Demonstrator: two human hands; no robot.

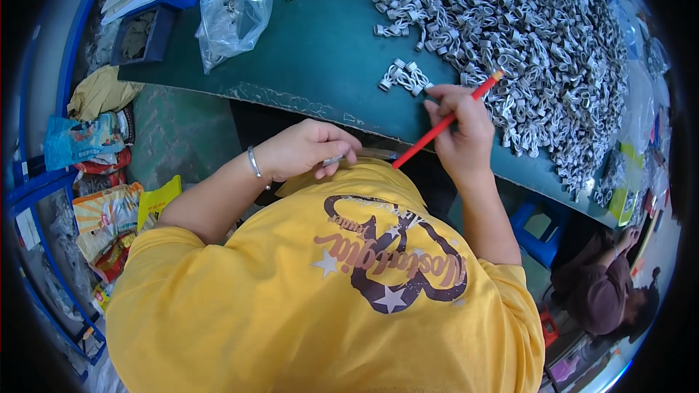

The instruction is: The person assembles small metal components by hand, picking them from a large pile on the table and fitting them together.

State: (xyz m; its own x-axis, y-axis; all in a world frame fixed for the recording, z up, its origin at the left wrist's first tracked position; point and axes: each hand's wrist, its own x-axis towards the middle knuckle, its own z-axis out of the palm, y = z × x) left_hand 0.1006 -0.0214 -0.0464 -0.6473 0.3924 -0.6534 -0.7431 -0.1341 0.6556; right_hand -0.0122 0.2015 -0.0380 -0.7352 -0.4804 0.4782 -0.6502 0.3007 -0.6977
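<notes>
My right hand (464,127) is closed round a slim red stick (444,125) with a yellowish upper end, which slants down toward my shirt. Its fingertips are at the table edge, close beside a few loose grey looped pieces (405,77). In front of my body, my left hand (309,149) has its fingers curled round a small pale piece (333,160), whose kind I cannot make out. Between the hands, near the stick's lower end, shows a flat silvery-brown strip (377,153); how it joins the stick is unclear.
A large heap of grey looped pieces (524,44) covers the right of the green table (313,51). A clear plastic bag (234,14) and a dark bin (138,35) stand at the far left. Bags and packets (109,218) lie left; another person (601,284) sits at right near a blue stool (537,229).
</notes>
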